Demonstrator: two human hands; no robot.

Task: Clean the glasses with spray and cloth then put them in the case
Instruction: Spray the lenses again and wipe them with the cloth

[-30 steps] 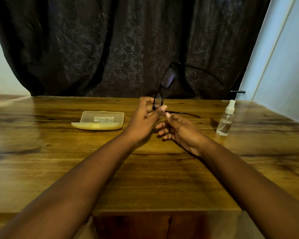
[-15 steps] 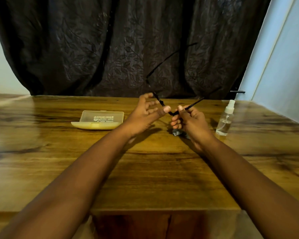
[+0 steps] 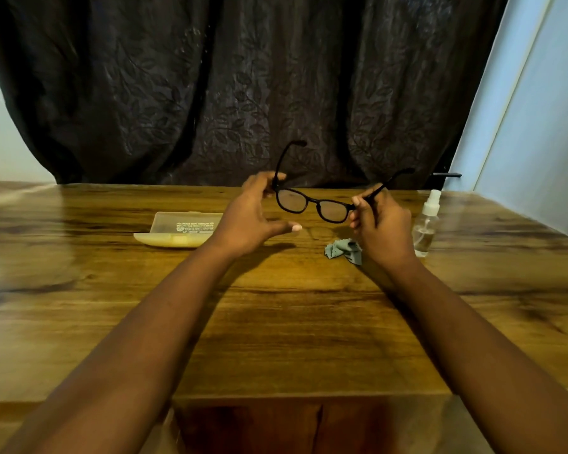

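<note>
The glasses were held in the air above the far middle of the surface, unfolded, with both temples pointing away from the wearer and upward and the two lenses facing the camera; the right hand pinched the frame at its right hinge, fingers curled round the temple base; the left hand met the opposite hinge with its fingertips only, the thumb stretched out beneath and apart from the frame, so whether it truly gripped the frame could not be told; the hand read as spread rather than clamped. The cloth lay crumpled on the surface just under the right hand, touched by neither hand; the spray bottle stood upright just beside the right hand on its outer side, cap on, not grasped. The case lay well apart to the left of the left hand, its lid shut as far as could be seen. Judged from this layout, the task stood at an early stage: the glasses were opened and presented, but spraying was not in hand, wiping was not in hand, and stowing was not yet done; remaining steps would be to take the bottle, wet the lenses, wipe with the cloth, fold the temples, open the case and insert the glasses.
</note>
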